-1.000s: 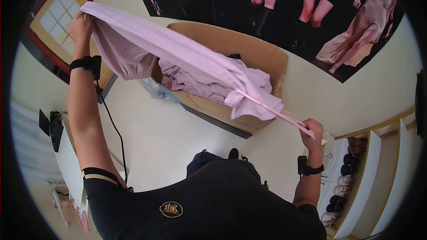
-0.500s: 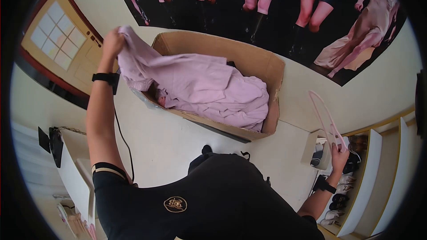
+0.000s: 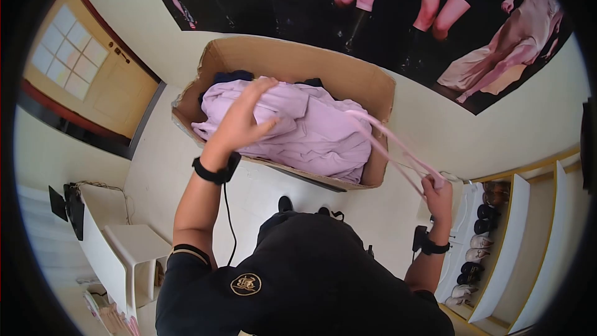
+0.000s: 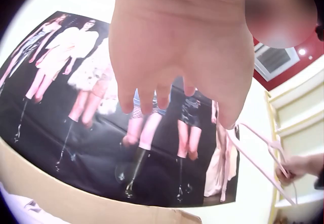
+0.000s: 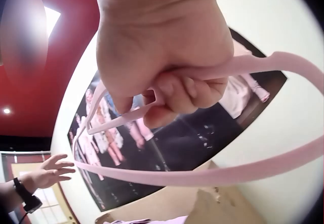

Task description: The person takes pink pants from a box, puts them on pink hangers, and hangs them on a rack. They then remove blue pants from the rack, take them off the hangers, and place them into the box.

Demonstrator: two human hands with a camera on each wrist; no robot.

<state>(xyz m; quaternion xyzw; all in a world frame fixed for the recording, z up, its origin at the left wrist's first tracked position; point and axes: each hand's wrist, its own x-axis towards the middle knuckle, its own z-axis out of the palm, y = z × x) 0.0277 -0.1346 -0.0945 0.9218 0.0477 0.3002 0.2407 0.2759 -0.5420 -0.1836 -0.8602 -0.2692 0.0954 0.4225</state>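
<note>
My left hand (image 3: 249,118) is over the box with its fingers spread and nothing in it. Beneath it a heap of lilac clothing (image 3: 329,130) lies in the cardboard box (image 3: 298,59). In the left wrist view the palm faces the camera with the fingers extended. My right hand (image 3: 438,193), to the right of the box, grips a pink clothes hanger (image 3: 398,140). The hanger's long loop reaches toward the box and overlaps its right end in the head view. Seen from the right wrist, fingers (image 5: 174,90) curl round the pink hanger bar (image 5: 243,64).
Dark clothing (image 3: 233,77) shows behind the lilac heap. A large poster (image 3: 311,9) covers the wall behind the box. Shoes (image 3: 479,242) line a shelf unit (image 3: 500,249) at the right. A white cabinet (image 3: 134,246) stands at the left, a yellow door (image 3: 93,65) beyond it.
The lilac garment that my left hand held stretched out now lies in the box, and that hand has let go. My right hand, still gripping the hanger, swung right and came back.
</note>
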